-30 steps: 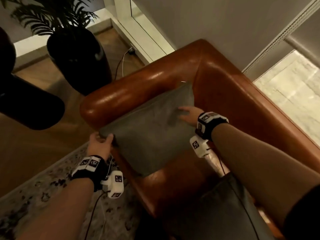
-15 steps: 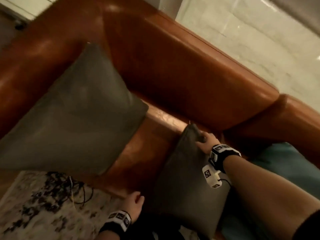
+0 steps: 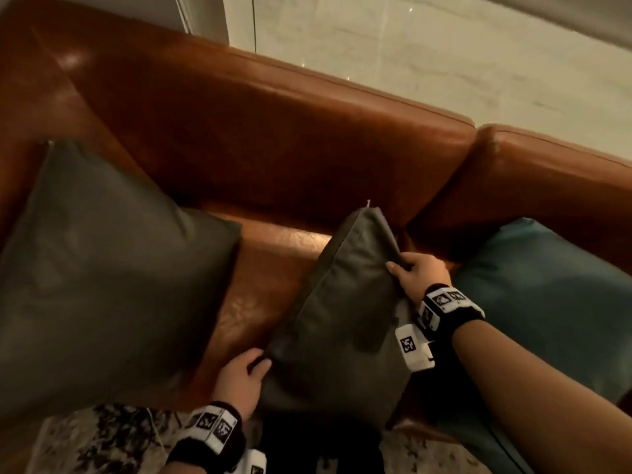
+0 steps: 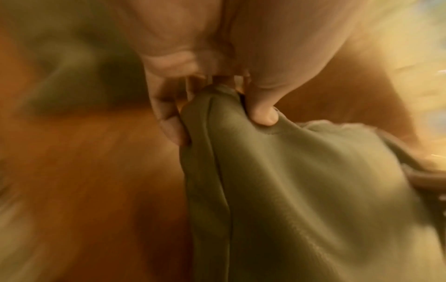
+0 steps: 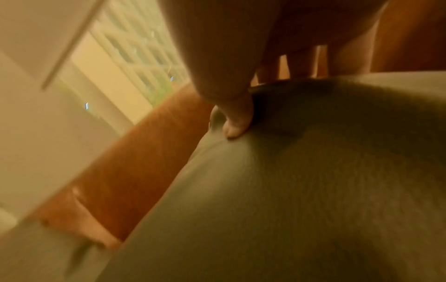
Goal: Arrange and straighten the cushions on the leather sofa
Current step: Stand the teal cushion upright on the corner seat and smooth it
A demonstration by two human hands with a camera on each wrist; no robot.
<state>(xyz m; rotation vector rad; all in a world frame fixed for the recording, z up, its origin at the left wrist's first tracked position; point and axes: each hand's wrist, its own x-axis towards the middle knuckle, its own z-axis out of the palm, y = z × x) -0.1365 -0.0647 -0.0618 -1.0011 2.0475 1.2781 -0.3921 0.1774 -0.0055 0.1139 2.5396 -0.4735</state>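
The person is partway through placing the second grey cushion [image 3: 338, 313], which stands tilted on the sofa [image 3: 273, 138] seat near its front edge, one corner toward the backrest. The left hand [image 3: 239, 381] pinches its lower left corner between thumb and fingers; the right hand [image 3: 419, 275] grips its upper right edge. Another grey cushion [image 3: 102, 268] already leans in the sofa's left corner, and a teal cushion [image 3: 547, 302] lies at the right. The next move likely calls for pushing the held cushion back and squaring it upright against the backrest.
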